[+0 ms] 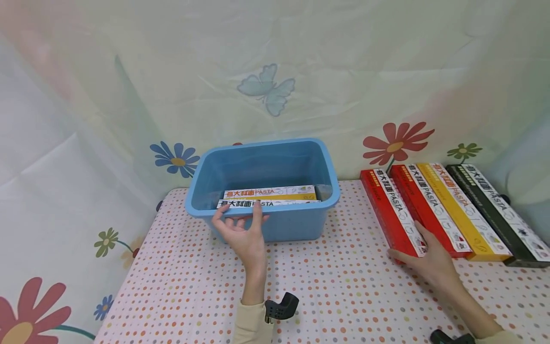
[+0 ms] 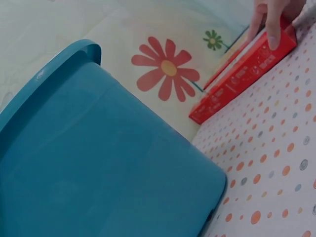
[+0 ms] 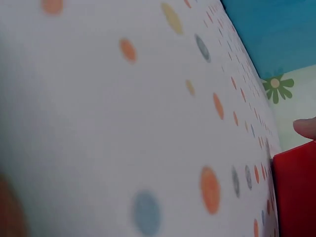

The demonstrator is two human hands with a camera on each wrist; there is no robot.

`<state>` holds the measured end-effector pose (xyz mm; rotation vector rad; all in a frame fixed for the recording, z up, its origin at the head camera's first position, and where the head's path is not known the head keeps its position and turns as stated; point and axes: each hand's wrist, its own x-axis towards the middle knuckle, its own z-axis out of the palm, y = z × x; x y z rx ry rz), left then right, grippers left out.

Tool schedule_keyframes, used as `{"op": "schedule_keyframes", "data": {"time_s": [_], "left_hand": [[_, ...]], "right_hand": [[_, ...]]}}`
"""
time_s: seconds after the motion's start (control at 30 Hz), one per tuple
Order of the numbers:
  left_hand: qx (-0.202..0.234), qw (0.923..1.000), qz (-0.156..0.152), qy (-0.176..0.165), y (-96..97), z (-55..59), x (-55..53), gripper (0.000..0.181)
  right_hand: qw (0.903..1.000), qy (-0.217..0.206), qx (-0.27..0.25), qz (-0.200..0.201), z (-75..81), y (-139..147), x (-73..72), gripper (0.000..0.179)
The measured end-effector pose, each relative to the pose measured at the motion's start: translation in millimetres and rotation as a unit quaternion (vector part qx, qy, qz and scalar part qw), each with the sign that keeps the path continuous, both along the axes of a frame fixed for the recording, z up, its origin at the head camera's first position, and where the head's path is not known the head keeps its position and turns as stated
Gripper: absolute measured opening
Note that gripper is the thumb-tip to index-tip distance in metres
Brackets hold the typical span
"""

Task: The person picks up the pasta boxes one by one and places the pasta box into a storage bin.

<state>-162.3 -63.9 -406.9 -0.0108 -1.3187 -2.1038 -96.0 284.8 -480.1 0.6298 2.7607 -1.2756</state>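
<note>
A blue plastic bin (image 1: 281, 224) stands on the table, two pasta boxes lying inside: a yellow and white one (image 1: 292, 192) behind one with a white side (image 1: 296, 204). My left hand (image 1: 247, 239) holds the bin's front rim, some fingers curled beneath the lip. On the right, my right hand (image 1: 431, 265) grips the near end of the leftmost red pasta box (image 1: 388, 210), thumb on its left side and fingers across its right. That box (image 2: 242, 74) also shows in the left wrist view, its far end low at the cloth. Only a thumb tip (image 3: 306, 128) shows in the right wrist view.
Right of the held box lie another red pasta box (image 1: 423, 205), a yellow one (image 1: 466, 215) and a black one (image 1: 498, 220), side by side. A dotted cloth (image 1: 172, 286) covers the table. Behind it hangs a flowered curtain (image 1: 180, 86).
</note>
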Motion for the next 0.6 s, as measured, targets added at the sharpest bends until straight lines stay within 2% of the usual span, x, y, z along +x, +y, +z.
{"op": "schedule_keyframes", "data": {"time_s": [0.27,0.6], "left_hand": [[-0.001,1.0000,0.002,0.001,-1.1,-1.1,-0.6,0.060],[-0.003,1.0000,0.002,0.004,-2.1,-3.8,-1.1,0.059]], "right_hand": [[0.9998,0.006,0.012,-0.011,-5.9,-5.8,1.1,0.128],[0.9987,0.035,0.022,-0.028,-5.5,-9.7,2.7,0.113]]}}
